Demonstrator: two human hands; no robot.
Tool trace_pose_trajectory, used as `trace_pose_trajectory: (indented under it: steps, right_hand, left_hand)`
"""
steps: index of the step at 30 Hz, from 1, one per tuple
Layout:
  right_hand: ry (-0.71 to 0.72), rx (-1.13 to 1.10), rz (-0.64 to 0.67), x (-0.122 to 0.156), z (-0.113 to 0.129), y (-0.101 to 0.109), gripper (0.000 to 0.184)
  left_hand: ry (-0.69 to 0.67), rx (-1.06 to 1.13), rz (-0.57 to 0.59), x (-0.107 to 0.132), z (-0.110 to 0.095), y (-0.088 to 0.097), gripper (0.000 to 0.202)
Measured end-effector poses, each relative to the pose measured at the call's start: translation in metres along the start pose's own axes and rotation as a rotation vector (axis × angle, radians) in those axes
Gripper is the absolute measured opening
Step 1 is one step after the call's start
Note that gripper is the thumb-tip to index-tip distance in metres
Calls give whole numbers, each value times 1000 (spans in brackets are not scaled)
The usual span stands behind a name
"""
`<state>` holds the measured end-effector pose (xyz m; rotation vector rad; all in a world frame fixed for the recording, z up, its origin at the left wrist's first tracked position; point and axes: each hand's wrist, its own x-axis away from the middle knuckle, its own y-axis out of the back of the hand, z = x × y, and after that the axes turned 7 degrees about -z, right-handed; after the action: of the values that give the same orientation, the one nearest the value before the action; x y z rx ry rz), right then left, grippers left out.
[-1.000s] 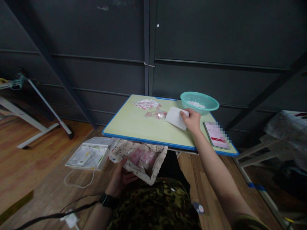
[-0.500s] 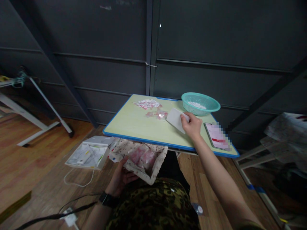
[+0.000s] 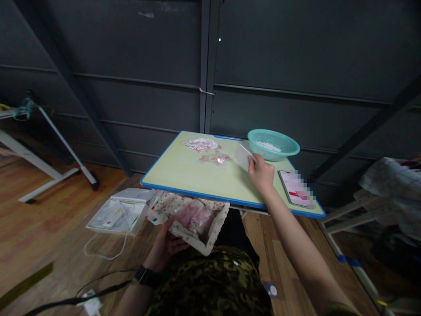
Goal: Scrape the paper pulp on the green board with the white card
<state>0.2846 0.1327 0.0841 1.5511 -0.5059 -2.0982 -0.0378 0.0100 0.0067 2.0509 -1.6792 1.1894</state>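
Observation:
My right hand (image 3: 261,172) is closed on a white card (image 3: 242,156), which it holds tilted up on edge over the pale green table (image 3: 184,171), just right of a scatter of small pink and white pieces (image 3: 207,149). My left hand (image 3: 166,245) grips the underside of a spotted fabric box (image 3: 190,219) held below the table's near edge, over my lap. The box holds clear bags of pink bits. A black watch sits on my left wrist.
A teal basket (image 3: 272,142) with white pieces stands at the table's back right. A phone (image 3: 296,188) lies at the right edge. On the wooden floor to the left sits an open white case (image 3: 115,213) with a cable. A dark panelled wall rises behind.
My right hand has lifted the white card from lying flat to standing on edge and drawn it slightly back toward the teal basket. My left hand and the fabric box have stayed put.

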Motion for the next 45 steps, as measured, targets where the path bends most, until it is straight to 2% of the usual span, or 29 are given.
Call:
trace_pose_trajectory:
  steps: [8,13,16,20,29,37,42,45]
  right_hand:
    - [132,23,163,-7,5,-14,37]
    - [66,-45,94,1,8,-10,38]
    - [45,-75,103,3,8,-8,37]
    - [49,-133,109,5,7,-8,35]
    - [60,-262,23,9,6,-8,33]
    - [178,-419,59,17,17,-3,31]
    - [38,-376,-25,13,13,0,33]
    - [-39,-368,-3,10,9,0,34]
  left_hand:
    - [10,-6,-15,1,-2,-3,25]
    - [24,11,-10,2,-2,-4,27]
    - [18,15,5,2,-1,-2,27]
    - [6,22,17,-1,1,0,28]
    - [-3,9,3,1,2,-3,28]
    - [-26,11,18,1,5,-7,32]
    - [-52,35,12,-1,8,-11,40]
    - [-52,43,20,-3,10,-14,47]
